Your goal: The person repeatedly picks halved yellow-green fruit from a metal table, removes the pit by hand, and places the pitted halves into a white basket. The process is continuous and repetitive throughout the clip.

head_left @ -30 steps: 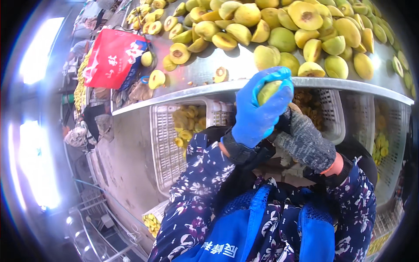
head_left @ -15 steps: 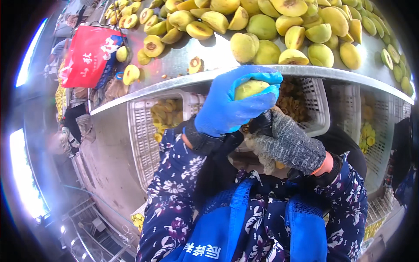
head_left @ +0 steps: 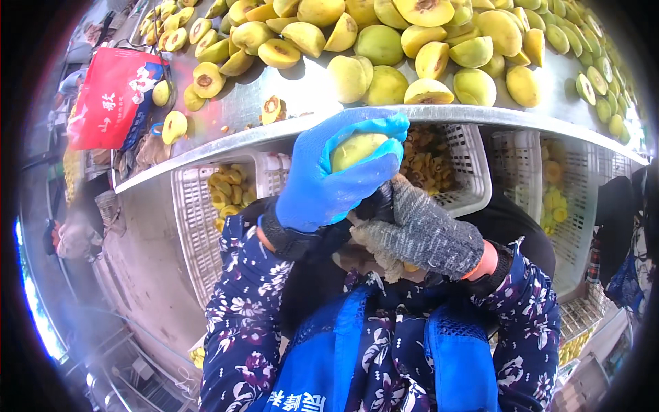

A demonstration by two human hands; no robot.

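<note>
My left hand (head_left: 317, 180), in a blue glove, is closed around a yellow-green fruit (head_left: 355, 150) just below the steel table's front edge (head_left: 480, 115). My right hand (head_left: 434, 232), in a grey knit glove, is closed directly beneath it around a dark object whose form is hidden. Beyond both hands, many halved yellow fruits (head_left: 295, 38) with brown centres and some rounder ones (head_left: 377, 42) lie heaped on the metal top.
White crates (head_left: 194, 226) under the table hold fruit halves (head_left: 228, 185), brown pieces (head_left: 425, 158) and, at right, yellow pieces (head_left: 552, 209). A red bag (head_left: 103, 103) lies at upper left. A stooping person (head_left: 75, 237) is at left; dark clothing (head_left: 625, 275) shows at right.
The view has swung, so the table and crates appear farther left. My left hand has tilted flatter over my right hand, still around the fruit.
</note>
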